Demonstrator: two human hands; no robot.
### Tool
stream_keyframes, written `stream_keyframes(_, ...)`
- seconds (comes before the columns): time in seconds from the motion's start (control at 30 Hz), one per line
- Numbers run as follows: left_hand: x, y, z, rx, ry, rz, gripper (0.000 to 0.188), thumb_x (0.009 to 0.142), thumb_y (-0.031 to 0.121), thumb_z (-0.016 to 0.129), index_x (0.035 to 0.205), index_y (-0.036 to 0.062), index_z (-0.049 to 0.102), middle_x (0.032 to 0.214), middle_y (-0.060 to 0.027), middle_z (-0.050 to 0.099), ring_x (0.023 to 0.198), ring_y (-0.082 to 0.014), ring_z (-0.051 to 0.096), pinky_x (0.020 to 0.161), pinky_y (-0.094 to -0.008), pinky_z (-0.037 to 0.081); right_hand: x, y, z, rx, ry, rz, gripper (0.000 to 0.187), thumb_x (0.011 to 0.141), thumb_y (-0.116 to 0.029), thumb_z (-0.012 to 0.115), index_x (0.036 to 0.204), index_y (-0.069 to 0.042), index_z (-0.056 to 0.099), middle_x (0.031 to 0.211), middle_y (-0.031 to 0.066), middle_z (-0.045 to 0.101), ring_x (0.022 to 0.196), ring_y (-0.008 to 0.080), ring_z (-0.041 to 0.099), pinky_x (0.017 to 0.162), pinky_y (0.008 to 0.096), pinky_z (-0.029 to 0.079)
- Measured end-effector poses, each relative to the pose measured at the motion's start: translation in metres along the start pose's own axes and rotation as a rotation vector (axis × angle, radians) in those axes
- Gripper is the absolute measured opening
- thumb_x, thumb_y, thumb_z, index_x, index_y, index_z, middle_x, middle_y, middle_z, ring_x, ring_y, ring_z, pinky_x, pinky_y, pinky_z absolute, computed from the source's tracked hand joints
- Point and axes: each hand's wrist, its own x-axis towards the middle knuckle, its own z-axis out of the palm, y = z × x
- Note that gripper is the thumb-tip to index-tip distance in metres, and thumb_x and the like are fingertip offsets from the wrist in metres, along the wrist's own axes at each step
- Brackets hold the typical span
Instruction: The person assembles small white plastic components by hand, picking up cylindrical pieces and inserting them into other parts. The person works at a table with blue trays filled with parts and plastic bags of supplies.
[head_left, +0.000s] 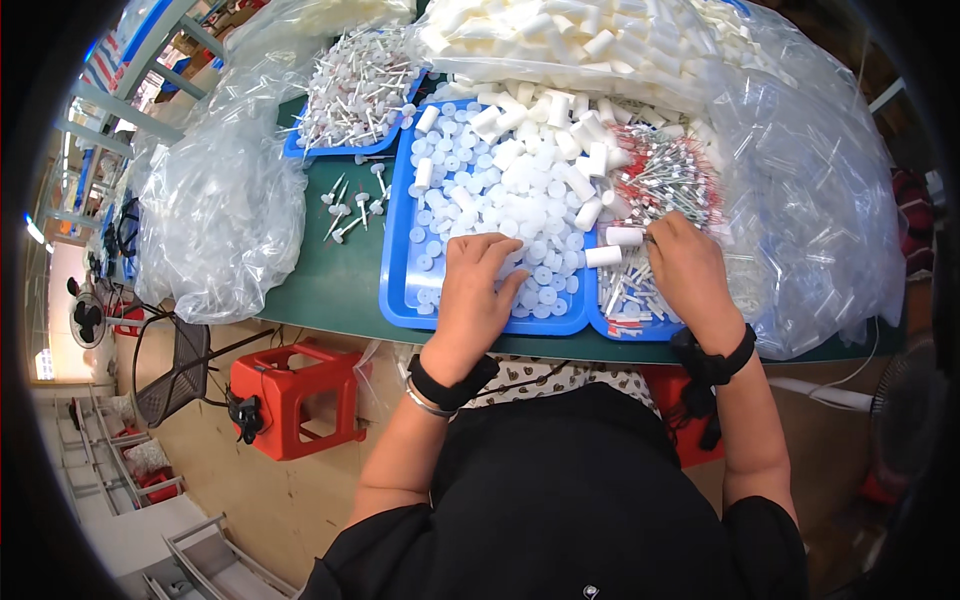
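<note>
My left hand (480,285) is over a blue tray (395,265) of translucent white plastic discs (450,150). Its thumb stands apart from the fingers, and the fingertips reach among the discs; nothing shows in its grasp. To the right, my right hand (690,265) has curled fingers over a second blue tray (655,333), at thin parts with red and silver wire leads (660,170). What it pinches, if anything, is hidden. Right beside its fingertips lies a white cylinder (625,236); another white cylinder (603,257) rests between the hands. Short clear tubes (630,285) lie below.
A large clear bag of white cylinders (590,45) spills at the back. Another blue tray (300,146) holds stemmed discs; several lie loose on the green table (330,260). Clear plastic bags (220,210) flank the left, and a bag of clear tubes (810,220) the right. A red stool (300,400) stands below.
</note>
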Motion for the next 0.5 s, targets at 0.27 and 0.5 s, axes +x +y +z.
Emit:
stream_keyframes(0.27, -0.003, -0.005, 0.000, -0.037, -0.044, 0.014, 0.026, 0.075, -0.001, 0.069, 0.101, 0.0021, 0.064, 0.106, -0.0131, 0.060, 0.095, -0.0312, 0.056, 0.082, -0.0370, 0.047, -0.002, 0.006, -0.015, 0.337, 0.086, 0.166, 0.006, 0.084, -0.005, 0.062, 0.087, 0.000, 0.061, 0.084, 0.0126, 0.060, 0.068, 0.0265, 0.060, 0.062, 0.0350, 0.048)
stream_keyframes(0.5, -0.008, 0.002, -0.001, -0.284, 0.034, -0.167, 0.020, 0.085, 0.001, 0.065, 0.105, -0.0001, 0.065, 0.118, -0.0145, 0.054, 0.104, -0.0246, 0.057, 0.087, -0.0341, 0.050, -0.010, 0.012, -0.032, 0.902, 0.167, 0.468, 0.009, 0.092, -0.010, 0.058, 0.096, -0.002, 0.060, 0.090, 0.0039, 0.066, 0.068, 0.0070, 0.057, 0.059, 0.0208, 0.043)
